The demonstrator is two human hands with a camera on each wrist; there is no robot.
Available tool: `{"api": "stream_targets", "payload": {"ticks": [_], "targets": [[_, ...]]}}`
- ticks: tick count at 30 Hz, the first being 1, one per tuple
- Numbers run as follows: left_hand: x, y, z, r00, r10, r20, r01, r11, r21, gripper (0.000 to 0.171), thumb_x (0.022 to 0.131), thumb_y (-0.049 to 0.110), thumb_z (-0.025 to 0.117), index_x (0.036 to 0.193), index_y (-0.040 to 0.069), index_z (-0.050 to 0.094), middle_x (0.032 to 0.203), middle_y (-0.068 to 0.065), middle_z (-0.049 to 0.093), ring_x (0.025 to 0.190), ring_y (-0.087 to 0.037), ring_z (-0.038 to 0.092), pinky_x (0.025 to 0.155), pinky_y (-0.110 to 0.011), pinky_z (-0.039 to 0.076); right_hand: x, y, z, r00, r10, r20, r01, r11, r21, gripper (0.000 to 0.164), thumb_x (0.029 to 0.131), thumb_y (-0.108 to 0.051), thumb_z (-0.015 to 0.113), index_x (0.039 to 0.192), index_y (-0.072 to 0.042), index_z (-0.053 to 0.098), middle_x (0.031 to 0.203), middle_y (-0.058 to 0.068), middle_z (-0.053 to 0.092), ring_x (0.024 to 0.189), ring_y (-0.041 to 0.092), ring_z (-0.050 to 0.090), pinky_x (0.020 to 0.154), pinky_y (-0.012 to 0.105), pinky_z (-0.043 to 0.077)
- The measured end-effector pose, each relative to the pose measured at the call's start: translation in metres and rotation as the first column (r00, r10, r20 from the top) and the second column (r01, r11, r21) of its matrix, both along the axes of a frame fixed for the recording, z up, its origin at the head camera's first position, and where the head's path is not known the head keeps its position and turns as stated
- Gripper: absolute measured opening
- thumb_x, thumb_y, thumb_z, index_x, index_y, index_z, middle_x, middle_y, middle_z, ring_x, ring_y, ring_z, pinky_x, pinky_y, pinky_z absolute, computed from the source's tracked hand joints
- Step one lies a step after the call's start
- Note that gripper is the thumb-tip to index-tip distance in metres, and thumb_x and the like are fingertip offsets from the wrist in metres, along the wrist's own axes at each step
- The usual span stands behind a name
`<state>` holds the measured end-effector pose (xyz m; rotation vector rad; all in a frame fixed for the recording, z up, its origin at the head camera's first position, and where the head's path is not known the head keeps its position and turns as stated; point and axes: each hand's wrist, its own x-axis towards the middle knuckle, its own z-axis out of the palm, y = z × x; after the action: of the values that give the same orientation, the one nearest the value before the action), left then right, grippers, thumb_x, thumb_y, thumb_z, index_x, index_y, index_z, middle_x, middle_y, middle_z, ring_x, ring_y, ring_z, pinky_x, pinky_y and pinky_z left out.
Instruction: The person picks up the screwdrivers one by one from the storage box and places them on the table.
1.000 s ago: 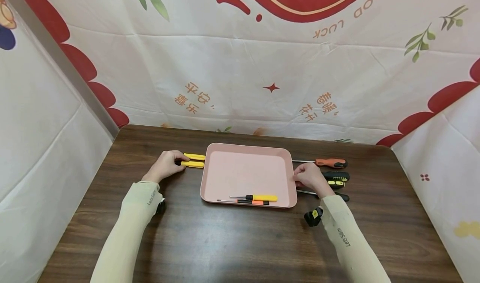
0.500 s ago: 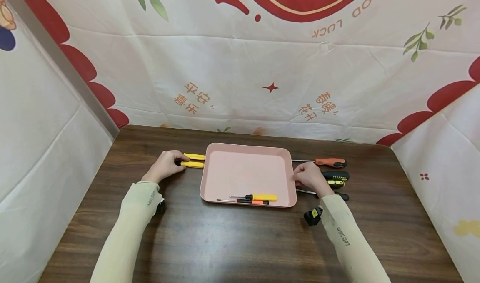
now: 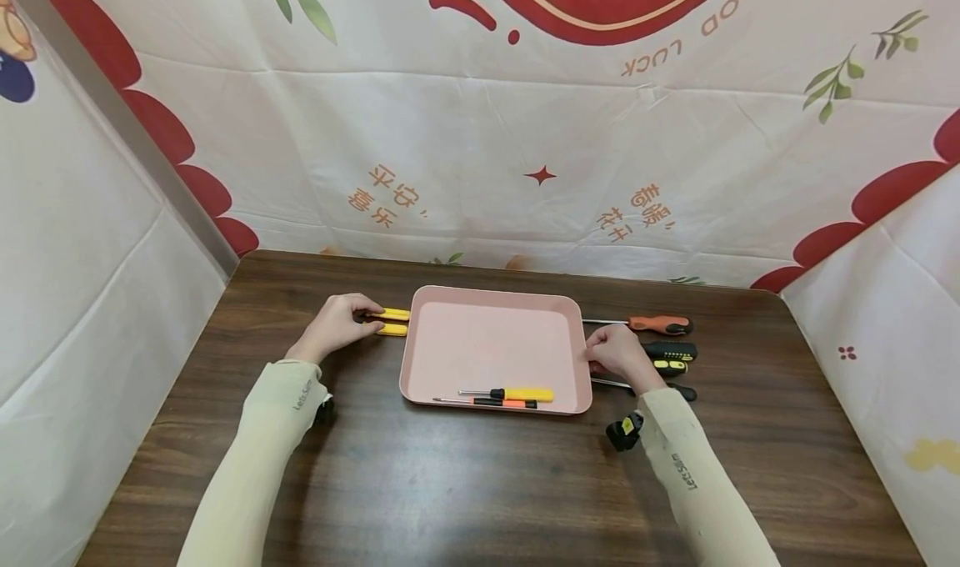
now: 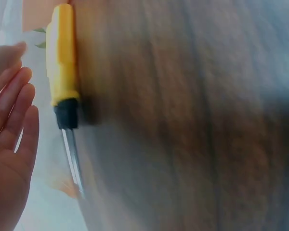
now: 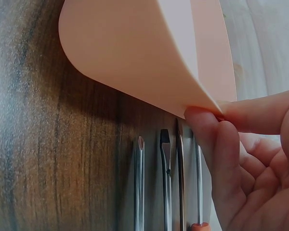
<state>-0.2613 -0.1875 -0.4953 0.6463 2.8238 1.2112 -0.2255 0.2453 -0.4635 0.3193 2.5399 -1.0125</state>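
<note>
My left hand (image 3: 335, 328) is over two yellow-handled screwdrivers lying left of the pink tray (image 3: 495, 333), the thumb and fingertips at their handles. The left wrist view shows the nearer screwdriver (image 4: 63, 57), with a black collar and metal shaft; the fingers (image 4: 23, 91) are nearly straight and apart from it. At the tray's right side, my right hand (image 3: 619, 355) pinches the rim between thumb and fingers, plainly seen in the right wrist view. Inside the tray, along its front edge, lie a yellow-handled screwdriver (image 3: 528, 394) and a thin black-and-orange screwdriver (image 3: 487, 402).
Right of the tray lie several larger screwdrivers, among them an orange-handled one (image 3: 660, 325) and dark-handled ones (image 3: 671, 351). Their tips point towards the tray, partly hidden by my right hand. A printed cloth (image 3: 480, 133) hangs behind the brown wooden table (image 3: 480, 484).
My left hand has shifted slightly up and to the right, covering more of the two yellow handles. The right hand keeps its pinch on the tray's rim.
</note>
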Motion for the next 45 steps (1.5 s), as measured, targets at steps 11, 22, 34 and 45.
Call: {"api": "stream_targets", "payload": {"ticks": [11,22,34,45], "targets": [[0.002,0.024,0.018,0.998,-0.049,-0.046,0.051,0.998,0.036,0.02,0.076,0.011,0.071,0.093,0.001,0.069,0.089,-0.012,0.067,0.083,-0.027,0.061,0.074,-0.042,0.048,0.0,0.001,0.001,1.0,0.013,-0.01,-0.013,1.0,0.016,0.011,0.078,-0.006,0.062,0.083,0.004,0.063,0.067,0.006,0.06,0.056,0.014,0.055,0.058,0.032,0.049],[0.004,0.056,0.034,0.973,-0.148,-0.175,0.159,0.986,0.05,0.023,0.074,0.008,0.072,0.094,-0.002,0.068,0.09,-0.013,0.068,0.085,-0.028,0.063,0.078,-0.041,0.048,0.001,0.002,-0.002,1.0,0.027,-0.013,-0.027,1.0,0.012,0.011,0.08,-0.006,0.059,0.083,0.003,0.064,0.066,0.006,0.061,0.056,0.015,0.055,0.06,0.035,0.049],[0.004,0.095,0.049,0.945,-0.264,-0.195,0.264,0.964,-0.027,0.027,0.076,0.012,0.071,0.1,0.0,0.067,0.095,-0.011,0.067,0.088,-0.023,0.061,0.077,-0.036,0.047,0.002,0.003,-0.002,0.999,0.028,-0.031,-0.028,1.0,0.004,0.011,0.079,-0.006,0.06,0.082,0.004,0.064,0.068,0.008,0.061,0.058,0.016,0.057,0.06,0.035,0.05],[0.002,0.122,0.054,0.941,-0.326,-0.087,0.311,0.938,-0.151,0.032,0.081,0.02,0.067,0.108,0.004,0.065,0.103,-0.009,0.066,0.094,-0.021,0.059,0.08,-0.034,0.046,0.002,0.002,-0.003,1.0,0.017,-0.026,-0.017,1.0,0.006,0.01,0.078,-0.006,0.061,0.082,0.003,0.064,0.068,0.007,0.061,0.055,0.014,0.056,0.06,0.035,0.05]]}}
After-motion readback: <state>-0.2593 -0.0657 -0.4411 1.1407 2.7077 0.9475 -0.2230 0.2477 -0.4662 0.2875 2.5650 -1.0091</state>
